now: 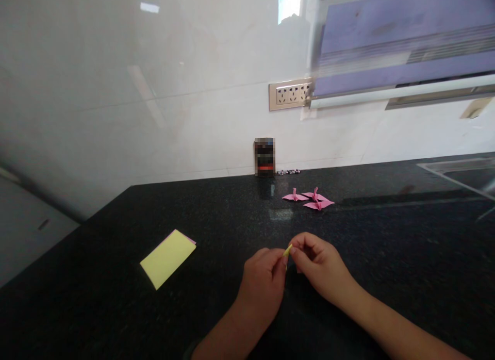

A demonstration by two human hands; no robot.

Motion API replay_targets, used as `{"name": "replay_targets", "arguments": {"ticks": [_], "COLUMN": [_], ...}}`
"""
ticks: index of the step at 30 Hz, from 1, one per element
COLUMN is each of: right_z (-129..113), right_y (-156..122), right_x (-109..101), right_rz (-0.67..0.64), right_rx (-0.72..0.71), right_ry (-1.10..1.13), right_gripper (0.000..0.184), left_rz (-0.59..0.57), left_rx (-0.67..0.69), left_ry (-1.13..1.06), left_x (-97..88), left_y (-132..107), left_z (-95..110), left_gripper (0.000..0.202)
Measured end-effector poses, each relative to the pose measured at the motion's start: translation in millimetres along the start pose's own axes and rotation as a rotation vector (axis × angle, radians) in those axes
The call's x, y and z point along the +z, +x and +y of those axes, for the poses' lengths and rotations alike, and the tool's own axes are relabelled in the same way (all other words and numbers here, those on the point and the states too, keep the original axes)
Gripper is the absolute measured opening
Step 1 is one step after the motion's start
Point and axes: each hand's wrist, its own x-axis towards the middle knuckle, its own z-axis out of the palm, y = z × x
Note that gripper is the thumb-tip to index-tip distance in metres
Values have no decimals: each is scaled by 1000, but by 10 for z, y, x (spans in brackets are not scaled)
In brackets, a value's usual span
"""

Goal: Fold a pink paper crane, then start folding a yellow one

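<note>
Between the fingertips of both hands is a small folded piece of yellow paper point(287, 250), mostly hidden by the fingers. My left hand point(265, 277) pinches it from the left, thumb against the fingers. From the right, my right hand point(319, 257) grips its upper end between thumb and forefinger. Beyond the hands, three pink paper cranes point(317, 204) stand close together on the dark countertop point(232, 210). A stack of yellow paper sheets point(168, 259) lies flat to the left, with a pink edge showing beneath it.
Against the white wall point(193, 133) stands a small dark box point(265, 157), its front blurred out. Beside it lies a beaded strand point(288, 172). A socket panel point(291, 94) is set in the wall. At the right is a sink edge point(456, 182).
</note>
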Motion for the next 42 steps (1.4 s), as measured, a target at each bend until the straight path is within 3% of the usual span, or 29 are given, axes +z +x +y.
{"name": "replay_targets", "arguments": {"ticks": [11, 14, 19, 23, 42], "right_z": [-56, -41, 20, 54, 41], "right_y": [-46, -19, 52, 76, 74], "right_x": [-11, -14, -22, -33, -68], "right_rz": [128, 98, -116, -222, -257], "right_rx": [-110, -76, 90, 138, 113], "right_ry": [-258, -139, 324, 487, 454], "right_gripper": [13, 14, 20, 22, 22], "left_rz": [-10, -25, -147, -154, -208], "left_rx": [78, 0, -293, -348, -365], "left_ry": [69, -25, -473, -612, -725], "left_x": [18, 27, 44, 33, 16], "left_y": [-7, 3, 56, 80, 48], "left_z": [16, -12, -77, -85, -56], "left_gripper": [28, 26, 26, 28, 30]}}
